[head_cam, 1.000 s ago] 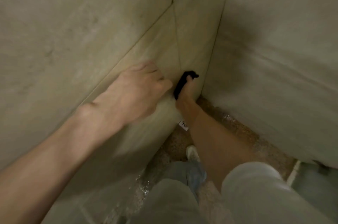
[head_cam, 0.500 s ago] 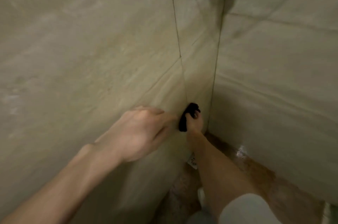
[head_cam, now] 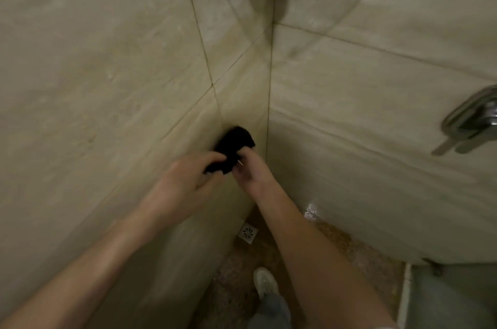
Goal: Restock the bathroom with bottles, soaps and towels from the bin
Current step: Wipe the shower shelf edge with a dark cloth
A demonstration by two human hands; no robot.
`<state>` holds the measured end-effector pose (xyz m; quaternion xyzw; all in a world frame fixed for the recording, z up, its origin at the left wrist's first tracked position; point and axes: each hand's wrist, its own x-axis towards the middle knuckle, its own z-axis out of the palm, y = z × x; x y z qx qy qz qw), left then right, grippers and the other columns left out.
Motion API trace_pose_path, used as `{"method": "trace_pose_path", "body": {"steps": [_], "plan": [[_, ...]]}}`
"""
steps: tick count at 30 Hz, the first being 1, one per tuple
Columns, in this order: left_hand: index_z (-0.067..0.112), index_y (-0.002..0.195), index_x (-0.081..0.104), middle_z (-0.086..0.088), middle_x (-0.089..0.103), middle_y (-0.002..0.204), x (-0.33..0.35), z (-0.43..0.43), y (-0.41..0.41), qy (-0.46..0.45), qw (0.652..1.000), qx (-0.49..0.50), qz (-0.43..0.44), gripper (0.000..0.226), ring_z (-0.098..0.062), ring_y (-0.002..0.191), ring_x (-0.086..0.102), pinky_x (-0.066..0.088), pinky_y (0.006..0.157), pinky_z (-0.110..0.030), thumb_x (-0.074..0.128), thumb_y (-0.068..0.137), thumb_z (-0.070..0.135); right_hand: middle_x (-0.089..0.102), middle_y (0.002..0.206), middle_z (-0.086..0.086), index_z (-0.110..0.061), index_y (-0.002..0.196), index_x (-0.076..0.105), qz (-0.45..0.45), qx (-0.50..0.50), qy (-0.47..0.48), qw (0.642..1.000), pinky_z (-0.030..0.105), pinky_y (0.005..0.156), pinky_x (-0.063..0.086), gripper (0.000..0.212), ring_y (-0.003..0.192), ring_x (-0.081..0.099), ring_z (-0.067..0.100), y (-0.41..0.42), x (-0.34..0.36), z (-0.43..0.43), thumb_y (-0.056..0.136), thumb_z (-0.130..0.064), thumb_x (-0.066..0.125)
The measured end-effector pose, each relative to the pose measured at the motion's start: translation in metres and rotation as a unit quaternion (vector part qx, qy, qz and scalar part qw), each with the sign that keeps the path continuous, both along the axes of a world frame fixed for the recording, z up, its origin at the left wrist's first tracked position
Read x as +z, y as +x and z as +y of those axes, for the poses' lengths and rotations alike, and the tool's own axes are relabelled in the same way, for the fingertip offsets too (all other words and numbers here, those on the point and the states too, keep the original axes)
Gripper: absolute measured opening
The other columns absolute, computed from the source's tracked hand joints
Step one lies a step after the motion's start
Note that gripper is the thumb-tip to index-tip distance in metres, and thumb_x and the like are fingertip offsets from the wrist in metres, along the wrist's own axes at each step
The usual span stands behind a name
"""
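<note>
Black object: a small dark item (head_cam: 233, 149), too dark to identify, held up in the tiled wall corner (head_cam: 269, 92), above the floor.
Long axis: tilted, running from lower left to upper right, the upper end nearest the corner seam.
Right hand (head_cam: 248, 170): fingers closed on the object's right side from below; something thin and pale pokes out at the fingertips.
Left hand (head_cam: 185, 183): fingers curled onto the object's lower left end, touching it.
Nearer hand: both touch it; the object lies beyond both sets of fingertips, toward the corner.
Below: floor drain (head_cam: 248, 232) and one shoe (head_cam: 265, 281).
Right wall: metal tap handle (head_cam: 469, 121), well apart.
</note>
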<state>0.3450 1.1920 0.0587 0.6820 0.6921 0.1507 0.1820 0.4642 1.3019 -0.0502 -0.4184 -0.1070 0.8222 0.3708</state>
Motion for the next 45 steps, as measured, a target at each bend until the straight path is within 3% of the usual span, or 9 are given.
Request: {"method": "trace_pose_path", "body": {"steps": [5, 10, 14, 19, 24, 29, 32, 36, 45], "plan": [[0.022, 0.142, 0.049, 0.016, 0.052, 0.133, 0.024, 0.024, 0.048, 0.045, 0.936, 0.202, -0.284, 0.044, 0.005, 0.113, 0.051, 0.039, 0.093, -0.011, 0.045, 0.103, 0.043, 0.068, 0.125, 0.014, -0.004, 0.128, 0.064, 0.066, -0.004, 0.056, 0.996, 0.041, 0.103, 0.052, 0.035, 0.117, 0.065, 0.029, 0.063, 0.089, 0.001, 0.097, -0.009, 0.049], [0.03, 0.131, 0.059, 0.011, 0.068, 0.121, 0.029, 0.076, 0.086, -0.11, 0.837, 0.165, -0.51, 0.056, -0.009, 0.109, 0.068, 0.056, 0.092, -0.028, 0.059, 0.085, 0.062, 0.067, 0.129, 0.017, -0.008, 0.127, 0.067, 0.043, 0.022, 0.08, 0.996, 0.049, 0.106, 0.049, 0.041, 0.12, 0.063, 0.035, 0.116, 0.127, 0.013, 0.1, -0.03, 0.047], [0.035, 0.129, 0.054, 0.011, 0.066, 0.12, 0.035, 0.109, 0.114, -0.132, 0.827, 0.137, -0.529, 0.059, -0.01, 0.106, 0.069, 0.059, 0.083, -0.026, 0.075, 0.078, 0.056, 0.068, 0.13, 0.009, -0.021, 0.131, 0.065, -0.004, 0.041, 0.122, 0.992, 0.052, 0.107, 0.047, 0.051, 0.122, 0.063, 0.032, 0.15, 0.148, 0.035, 0.099, -0.055, 0.046], [0.023, 0.136, 0.056, 0.002, 0.068, 0.13, 0.043, 0.136, 0.133, -0.146, 0.8, 0.111, -0.571, 0.089, -0.016, 0.114, 0.068, 0.053, 0.102, -0.04, 0.086, 0.062, 0.063, 0.072, 0.122, 0.005, -0.021, 0.129, 0.063, -0.203, 0.059, 0.24, 0.947, 0.043, 0.095, 0.058, 0.034, 0.11, 0.07, 0.022, 0.177, 0.166, 0.062, 0.095, -0.017, 0.065], [0.021, 0.124, 0.065, -0.003, 0.074, 0.118, 0.06, 0.159, 0.152, -0.18, 0.704, 0.085, -0.682, 0.042, -0.024, 0.111, 0.07, 0.055, 0.097, -0.045, 0.074, 0.084, 0.03, 0.075, 0.109, 0.002, -0.018, 0.114, 0.068, -0.291, 0.088, 0.371, 0.877, 0.042, 0.093, 0.058, 0.025, 0.104, 0.071, 0.018, 0.191, 0.205, 0.091, 0.096, -0.007, 0.054], [0.02, 0.13, 0.064, -0.003, 0.074, 0.118, 0.072, 0.2, 0.157, -0.05, 0.762, 0.144, -0.629, 0.037, -0.017, 0.102, 0.072, 0.057, 0.082, -0.029, 0.066, 0.094, 0.031, 0.052, 0.129, -0.018, -0.031, 0.133, 0.051, -0.571, 0.039, 0.526, 0.629, 0.026, 0.105, 0.046, 0.039, 0.121, 0.049, -0.001, 0.195, 0.212, 0.12, 0.096, -0.024, 0.061], [0.016, 0.146, 0.047, 0.001, 0.058, 0.136, 0.078, 0.225, 0.153, 0.065, 0.725, 0.28, -0.627, 0.052, -0.018, 0.12, 0.058, 0.048, 0.1, -0.034, 0.061, 0.098, 0.034, 0.051, 0.135, -0.022, -0.034, 0.138, 0.049, -0.532, -0.001, 0.483, 0.695, 0.032, 0.111, 0.043, 0.043, 0.124, 0.048, -0.007, 0.207, 0.204, 0.119, 0.098, -0.027, 0.06], [0.005, 0.139, 0.052, 0.003, 0.053, 0.122, 0.078, 0.265, 0.151, 0.243, 0.742, 0.334, -0.529, 0.037, -0.02, 0.118, 0.056, 0.038, 0.089, -0.019, 0.051, 0.103, 0.016, 0.061, 0.126, -0.021, -0.032, 0.123, 0.062, -0.547, 0.016, 0.501, 0.671, 0.031, 0.108, 0.045, 0.027, 0.121, 0.054, -0.004, 0.228, 0.204, 0.112, 0.103, -0.018, 0.051], [-0.002, 0.138, 0.052, -0.016, 0.056, 0.138, 0.038, 0.286, 0.254, 0.246, 0.82, 0.209, -0.473, 0.046, -0.025, 0.127, 0.053, 0.039, 0.103, -0.021, 0.047, 0.1, 0.023, 0.075, 0.099, -0.013, -0.027, 0.102, 0.072, -0.516, -0.089, 0.495, 0.693, 0.024, 0.092, 0.052, 0.025, 0.102, 0.069, 0.009, 0.272, 0.21, 0.105, 0.101, -0.011, 0.054]]}}
